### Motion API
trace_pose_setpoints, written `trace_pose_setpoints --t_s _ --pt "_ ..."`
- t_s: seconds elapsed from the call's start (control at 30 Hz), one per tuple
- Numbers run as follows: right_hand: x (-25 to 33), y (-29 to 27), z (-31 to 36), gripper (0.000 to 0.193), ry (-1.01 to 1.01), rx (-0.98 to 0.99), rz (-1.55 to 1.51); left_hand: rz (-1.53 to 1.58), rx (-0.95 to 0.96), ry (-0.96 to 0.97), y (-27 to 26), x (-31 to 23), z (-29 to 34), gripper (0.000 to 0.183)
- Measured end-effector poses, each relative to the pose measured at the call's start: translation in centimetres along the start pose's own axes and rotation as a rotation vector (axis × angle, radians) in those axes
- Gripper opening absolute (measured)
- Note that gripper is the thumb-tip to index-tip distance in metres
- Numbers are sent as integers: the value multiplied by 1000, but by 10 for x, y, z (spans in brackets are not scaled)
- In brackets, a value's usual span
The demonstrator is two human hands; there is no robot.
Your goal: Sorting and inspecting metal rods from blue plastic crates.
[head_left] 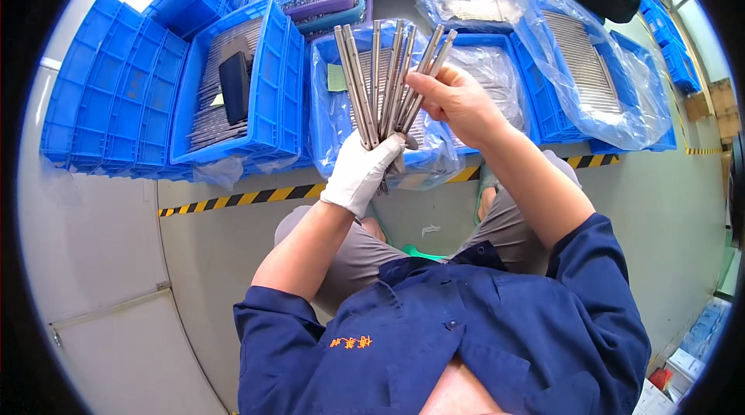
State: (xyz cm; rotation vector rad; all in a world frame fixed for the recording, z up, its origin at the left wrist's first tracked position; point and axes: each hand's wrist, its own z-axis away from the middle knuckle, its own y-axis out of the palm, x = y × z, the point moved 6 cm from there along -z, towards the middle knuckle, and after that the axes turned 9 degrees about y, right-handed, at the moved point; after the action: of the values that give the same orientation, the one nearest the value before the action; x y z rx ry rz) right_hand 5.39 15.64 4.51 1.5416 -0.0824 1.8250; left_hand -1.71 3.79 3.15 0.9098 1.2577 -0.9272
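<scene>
– whereabouts of the metal rods (375,58)?
– above the lined blue crate (320,116), gripped in a fan by the gloved left hand (363,171), clenched round the lower ends.
– pointing which way?
– toward the crate's far side, splaying along near-to-far long axes.
– with which hand nearer the far ends?
– with the bare right hand (466,105), right of the crate's middle, pinching at the rightmost rods, though hard to tell exactly which.
</scene>
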Motion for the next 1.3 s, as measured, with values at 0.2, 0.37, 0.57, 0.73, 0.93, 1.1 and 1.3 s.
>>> trace_pose_setpoints --t_s 0.2,0.37,0.57,0.73,0.93,1.1,1.3 --pt "-6 -16 -12 19 -14 -103 48 21 27 -121 -5 25 -12 19" --pt "46 -59 -13 12 -412 -230 38 51 18 -121 -7 28 -17 17" --pt "121 -115 56 11 -838 -602 -12 24 80 -180 2 42 -27 14" --pt "71 -44 35 12 -810 -618 783 14 -36 -124 -15 50 -27 17" --pt "74 -45 35 8 -932 -495 598 -102 43 -102 -7 37 -30 17" --pt "39 -91 -14 11 -290 -429 267 138 274 -142 6 18 -14 27" --pt "-7 -31 -27 35 142 36 122 339 506 -209 32 16 3 57"
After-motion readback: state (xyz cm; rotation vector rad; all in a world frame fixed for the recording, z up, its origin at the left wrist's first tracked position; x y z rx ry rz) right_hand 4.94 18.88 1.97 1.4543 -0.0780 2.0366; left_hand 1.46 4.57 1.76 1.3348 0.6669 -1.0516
